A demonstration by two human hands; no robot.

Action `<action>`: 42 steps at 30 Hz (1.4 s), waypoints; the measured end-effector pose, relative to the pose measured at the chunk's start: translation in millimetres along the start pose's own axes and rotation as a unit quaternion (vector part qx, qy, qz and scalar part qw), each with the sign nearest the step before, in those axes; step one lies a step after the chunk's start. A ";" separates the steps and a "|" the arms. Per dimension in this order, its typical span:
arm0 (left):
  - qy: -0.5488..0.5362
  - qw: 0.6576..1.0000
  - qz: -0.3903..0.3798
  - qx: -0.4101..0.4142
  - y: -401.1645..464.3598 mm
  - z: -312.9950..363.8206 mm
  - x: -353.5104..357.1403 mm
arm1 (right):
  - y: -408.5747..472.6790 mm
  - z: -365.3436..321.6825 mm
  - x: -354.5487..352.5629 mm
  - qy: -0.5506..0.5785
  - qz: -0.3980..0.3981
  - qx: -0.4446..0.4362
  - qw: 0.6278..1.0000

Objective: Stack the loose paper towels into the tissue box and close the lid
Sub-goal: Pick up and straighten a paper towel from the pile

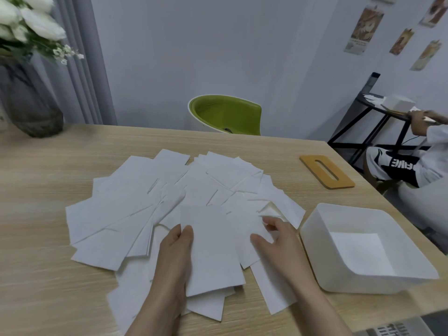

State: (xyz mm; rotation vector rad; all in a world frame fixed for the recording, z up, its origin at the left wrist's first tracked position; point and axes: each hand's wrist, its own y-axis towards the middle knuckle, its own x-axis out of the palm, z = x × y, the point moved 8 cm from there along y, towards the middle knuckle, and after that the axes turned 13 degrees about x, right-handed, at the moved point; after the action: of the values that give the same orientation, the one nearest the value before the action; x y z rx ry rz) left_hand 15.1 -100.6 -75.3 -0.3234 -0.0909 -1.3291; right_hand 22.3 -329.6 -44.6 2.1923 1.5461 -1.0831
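Several loose white paper towels (135, 209) lie fanned out across the middle of the wooden table (48, 299). My left hand (175, 251) rests on the pile and holds the left edge of the top towel (213, 251). My right hand (276, 238) pinches the lifted corner of a towel at the right side of the pile. The white tissue box (315, 229) stands open at the right, with one towel (358, 253) flat on its bottom. Its tan wooden lid (339, 183) with a slot lies flat on the table, far right, apart from the box.
A glass vase (29, 100) with white flowers stands at the table's back left corner. A green chair (225, 115) sits behind the table. Another person (412, 166) sits at the right, beside a black side table (378, 110). The table's right edge runs close to the box.
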 end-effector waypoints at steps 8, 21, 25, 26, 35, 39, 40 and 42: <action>0.023 1.000 -0.010 -0.016 -3.9 1.7 2.1 | 13.9 -6.2 -9.5 -0.015 0.013 0.005 1.000; 0.032 0.999 -0.025 -0.019 -3.9 -2.0 4.0 | 2.4 4.7 -9.5 0.127 -0.030 0.037 0.991; 0.030 0.999 -0.021 -0.022 -3.7 -3.8 4.2 | -0.2 4.1 -6.4 0.152 -0.048 0.045 0.986; 0.029 0.999 -0.019 -0.022 -4.0 -4.0 3.8 | -0.6 4.3 -6.7 0.158 -0.045 0.043 0.985; 0.019 1.000 -0.001 -0.021 -2.9 -7.1 0.7 | -3.4 24.2 -20.8 0.269 0.006 0.092 0.959; 0.012 1.000 0.007 -0.020 -3.0 -7.0 0.5 | -10.5 30.1 -24.6 0.298 0.013 0.109 0.948; 0.012 1.000 0.011 -0.022 -2.8 -7.6 0.1 | -12.5 30.2 -25.8 0.305 0.013 0.113 0.946; 0.007 1.000 0.012 -0.025 -2.9 -8.5 -0.4 | -17.1 27.7 -26.0 0.327 0.001 0.118 0.938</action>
State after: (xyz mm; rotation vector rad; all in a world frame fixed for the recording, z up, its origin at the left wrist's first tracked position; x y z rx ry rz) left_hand 11.2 -103.2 -83.0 -0.3557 -0.0416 -1.3106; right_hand -8.9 -357.1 -42.4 2.9217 1.7103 -0.5725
